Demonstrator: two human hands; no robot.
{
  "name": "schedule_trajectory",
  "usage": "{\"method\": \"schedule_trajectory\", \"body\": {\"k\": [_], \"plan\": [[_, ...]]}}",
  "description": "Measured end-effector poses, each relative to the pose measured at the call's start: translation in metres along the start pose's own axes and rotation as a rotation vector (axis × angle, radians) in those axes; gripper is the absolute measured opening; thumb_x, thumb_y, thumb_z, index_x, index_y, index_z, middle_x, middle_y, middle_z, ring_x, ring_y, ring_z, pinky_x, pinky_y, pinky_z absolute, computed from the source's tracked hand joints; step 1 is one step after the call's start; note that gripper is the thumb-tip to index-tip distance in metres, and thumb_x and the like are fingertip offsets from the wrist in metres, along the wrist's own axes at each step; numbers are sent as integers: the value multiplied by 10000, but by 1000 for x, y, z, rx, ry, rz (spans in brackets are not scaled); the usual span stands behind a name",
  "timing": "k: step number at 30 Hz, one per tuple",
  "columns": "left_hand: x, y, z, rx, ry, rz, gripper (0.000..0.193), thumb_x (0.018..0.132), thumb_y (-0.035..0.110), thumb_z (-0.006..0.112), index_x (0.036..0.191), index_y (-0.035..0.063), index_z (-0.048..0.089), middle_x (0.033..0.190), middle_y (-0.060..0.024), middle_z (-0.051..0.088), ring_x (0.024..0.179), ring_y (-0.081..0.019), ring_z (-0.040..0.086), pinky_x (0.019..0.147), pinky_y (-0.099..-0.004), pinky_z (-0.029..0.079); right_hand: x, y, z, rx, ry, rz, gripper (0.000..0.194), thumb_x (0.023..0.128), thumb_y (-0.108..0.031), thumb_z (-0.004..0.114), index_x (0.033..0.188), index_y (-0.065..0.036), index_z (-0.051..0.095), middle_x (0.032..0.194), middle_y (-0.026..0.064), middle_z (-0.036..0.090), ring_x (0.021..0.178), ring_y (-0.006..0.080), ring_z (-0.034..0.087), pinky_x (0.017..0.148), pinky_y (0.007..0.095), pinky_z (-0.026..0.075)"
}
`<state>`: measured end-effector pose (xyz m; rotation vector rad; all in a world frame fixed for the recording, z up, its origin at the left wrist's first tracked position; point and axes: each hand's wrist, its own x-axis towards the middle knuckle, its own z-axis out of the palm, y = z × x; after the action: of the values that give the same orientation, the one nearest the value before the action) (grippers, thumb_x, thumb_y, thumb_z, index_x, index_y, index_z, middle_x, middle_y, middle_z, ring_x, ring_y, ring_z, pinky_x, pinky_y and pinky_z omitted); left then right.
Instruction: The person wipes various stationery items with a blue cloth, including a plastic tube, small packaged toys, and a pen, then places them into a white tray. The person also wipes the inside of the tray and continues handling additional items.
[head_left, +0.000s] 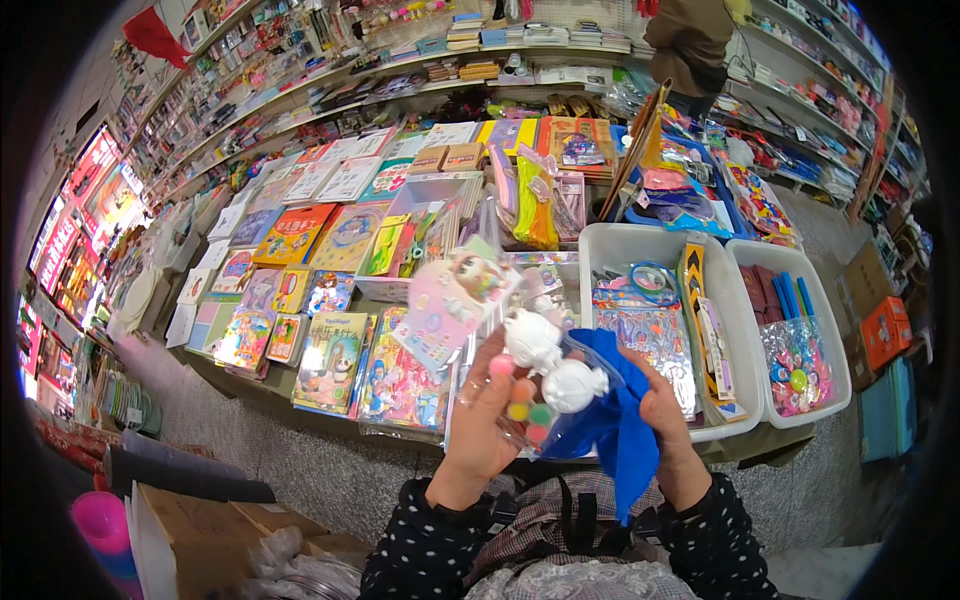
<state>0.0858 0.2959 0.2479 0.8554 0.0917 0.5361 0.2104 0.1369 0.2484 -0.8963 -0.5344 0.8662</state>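
Observation:
My left hand (480, 427) grips a clear plastic packet with white figurines (574, 386) and several small coloured paint pots (538, 415) inside. A pale pink printed card (442, 307), slightly blurred, fans out above that hand; whether it is fixed to the packet I cannot tell. In my right hand (669, 431) is a piece of bright blue cloth (622, 427), bunched up and hanging down in front of my body. The cloth touches the packet's right side. Both hands are above the front edge of a table covered with goods.
Books and sticker sheets, among them a panda-covered book (330, 367), cover the table's left. White plastic bins (739, 330) hold stickers and pens on the right. Cardboard boxes (202, 536) stand at lower left. A person (690, 37) is beyond the table, near stocked shelves (420, 52).

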Motion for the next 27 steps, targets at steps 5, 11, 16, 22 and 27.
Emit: {"method": "schedule_trajectory", "body": {"k": [5, 11, 16, 22, 27], "plan": [[-1, -11, -8, 217, 32, 33, 503, 965, 180, 609, 1402, 39, 404, 1210, -71, 588, 1065, -155, 586, 910, -301, 494, 2, 12, 16, 52, 82, 88, 560, 816, -108, 749, 1310, 15, 515, 1163, 80, 642, 1036, 152, 619, 931, 299, 486], [3, -21, -27, 397, 353, 117, 552, 958, 107, 573, 1440, 30, 316, 1339, -179, 479, 1184, -261, 527, 1009, -389, 451, 9, 16, 13, 29, 291, -100, 470, 815, -46, 734, 1246, 27, 559, 1083, 83, 665, 932, 151, 649, 864, 287, 519], [-13, -32, -9, -10, 115, 146, 883, 901, 312, 673, 1544, 130, 96, 1397, -152, 425, 1249, -277, 473, 1051, -438, 399, 15, 17, 17, -898, 275, -572, 407, 770, -48, 766, 1149, -16, 620, 1089, 141, 659, 968, 261, 647, 827, 334, 516], [-6, -33, -3, -136, 202, -56, 787, 948, 599, 462, 1512, 117, 200, 1405, -163, 445, 1251, -304, 496, 1051, -432, 424, 15, 37, 39, -1368, -62, -881, 573, 585, -11, 673, 1147, -121, 680, 1191, 92, 652, 1023, 285, 624, 822, 359, 542], [-2, -22, -19, -319, 138, -201, 736, 970, 642, 332, 1425, 68, 407, 1349, -196, 521, 1178, -343, 568, 1023, -467, 462, 10, 39, 38, -1380, -339, -800, 581, 602, -23, 668, 1170, -143, 671, 1239, 74, 631, 1092, 296, 604, 844, 349, 552]]}}
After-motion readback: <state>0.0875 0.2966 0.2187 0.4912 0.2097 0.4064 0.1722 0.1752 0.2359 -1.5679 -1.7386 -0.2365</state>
